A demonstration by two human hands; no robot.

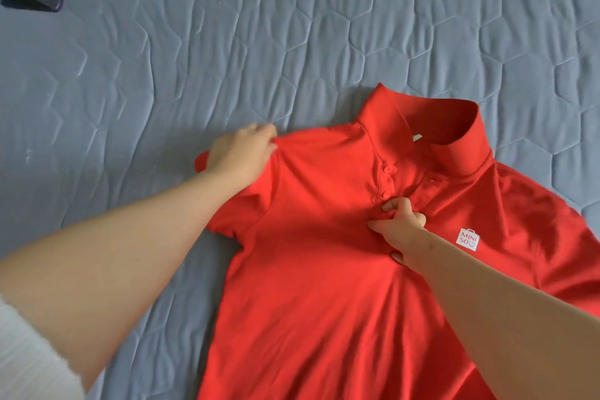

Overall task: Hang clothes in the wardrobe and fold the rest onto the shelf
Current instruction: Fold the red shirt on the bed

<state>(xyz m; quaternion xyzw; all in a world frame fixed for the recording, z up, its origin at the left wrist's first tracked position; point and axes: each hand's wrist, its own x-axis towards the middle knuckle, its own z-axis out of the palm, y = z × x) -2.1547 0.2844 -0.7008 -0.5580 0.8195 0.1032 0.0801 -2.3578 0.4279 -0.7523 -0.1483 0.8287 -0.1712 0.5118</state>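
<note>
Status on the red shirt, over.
Left hand grips red polo shirt at shoulder. Right hand pinches its button placket. Shirt face-up on grey quilted bedcover, nothing blocking.

Red polo shirt (324, 286), short-sleeved, lying face up on a grey quilted bedspread (227, 42), right of centre. Collar (454, 136) at the far end, standing up and open. Body runs toward the near edge, hem out of view. Placket undone, red buttons (388, 169) showing. Small white logo patch (468, 239) on the chest, right of the placket. Left sleeve (233, 217) flat, pointing left. Fabric bunched just below the placket, pinched by the right hand (401, 221). Left hand (240, 153) grips the left shoulder. Rest of the front mostly smooth.
</note>
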